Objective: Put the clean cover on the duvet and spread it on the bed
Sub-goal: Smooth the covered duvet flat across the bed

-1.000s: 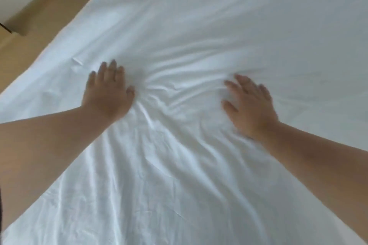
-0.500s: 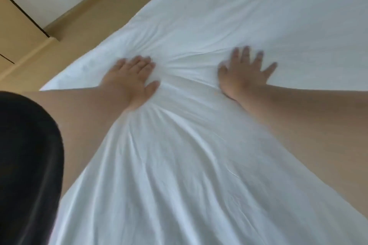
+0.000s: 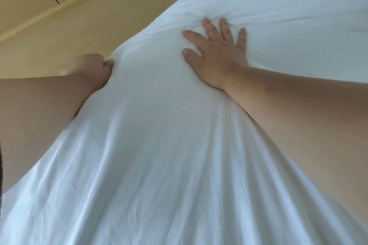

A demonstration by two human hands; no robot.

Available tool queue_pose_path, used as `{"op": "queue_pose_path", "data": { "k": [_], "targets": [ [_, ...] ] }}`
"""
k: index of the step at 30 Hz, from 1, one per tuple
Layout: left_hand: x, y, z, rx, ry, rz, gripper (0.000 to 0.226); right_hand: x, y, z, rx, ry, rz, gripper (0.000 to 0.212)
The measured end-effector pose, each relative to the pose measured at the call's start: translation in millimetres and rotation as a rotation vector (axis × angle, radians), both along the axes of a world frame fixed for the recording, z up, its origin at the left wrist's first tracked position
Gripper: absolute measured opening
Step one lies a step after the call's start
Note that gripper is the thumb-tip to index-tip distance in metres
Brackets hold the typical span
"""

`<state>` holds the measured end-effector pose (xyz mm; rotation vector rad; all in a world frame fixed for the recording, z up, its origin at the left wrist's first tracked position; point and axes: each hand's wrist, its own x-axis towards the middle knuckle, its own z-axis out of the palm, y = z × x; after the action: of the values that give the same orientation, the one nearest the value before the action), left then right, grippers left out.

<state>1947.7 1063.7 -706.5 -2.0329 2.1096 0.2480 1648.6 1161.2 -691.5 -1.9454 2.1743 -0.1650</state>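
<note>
Duvet (image 3: 169,155) lying over bed, filling most of view, left edge running along floor (image 3: 89,32). I am judging it soft, light, limp: creasing under any push, so best taken at edge or corner, not mid-panel. Right hand (image 3: 217,53) pressing flat on it, fingers splayed, fabric bunching ahead of fingertips. Left hand (image 3: 93,69) at edge, blurred, thumb on hem; grip cannot tell. No writing showing.

bare floor (image 3: 123,12) beside duvet (image 3: 179,145)
</note>
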Motion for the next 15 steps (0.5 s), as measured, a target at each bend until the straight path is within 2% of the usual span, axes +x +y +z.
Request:
{"op": "queue_pose_path", "data": {
  "k": [2, 4, 6, 8, 10, 12, 15],
  "targets": [
    [17.5, -12.7, 28.6, -0.222, -0.029, -0.007, 0.062, -2.7, 2.1, 2.0, -0.011, 0.001, -0.002, 0.063],
    [45.2, -35.0, 53.0, -0.289, -0.024, -0.008, 0.074, -2.3, 2.7, 2.3, -0.023, -0.001, 0.001, 0.063],
    [64.6, -44.4, 59.8, -0.258, -0.024, -0.008, 0.080, -2.1, 4.4, 1.9, -0.034, 0.014, 0.006, 0.063],
    [55.0, -30.8, 47.8, -0.166, -0.125, 0.001, 0.077, -3.0, 6.7, 1.9, -0.021, 0.023, 0.002, 0.063],
    [39.1, -7.3, 22.1, 0.014, -0.160, 0.080, 0.059, -3.1, 6.4, 3.4, 0.037, 0.024, 0.011, 0.062],
    [29.8, 12.4, 0.3, 0.127, -0.197, 0.157, 0.052, -6.3, 5.0, 9.2, 0.144, 0.022, 0.016, 0.060],
    [39.8, 24.1, 11.8, 0.080, -0.020, 0.172, 0.046, -3.6, 7.8, 29.8, 0.301, 0.016, 0.033, 0.060]
  ]
}}
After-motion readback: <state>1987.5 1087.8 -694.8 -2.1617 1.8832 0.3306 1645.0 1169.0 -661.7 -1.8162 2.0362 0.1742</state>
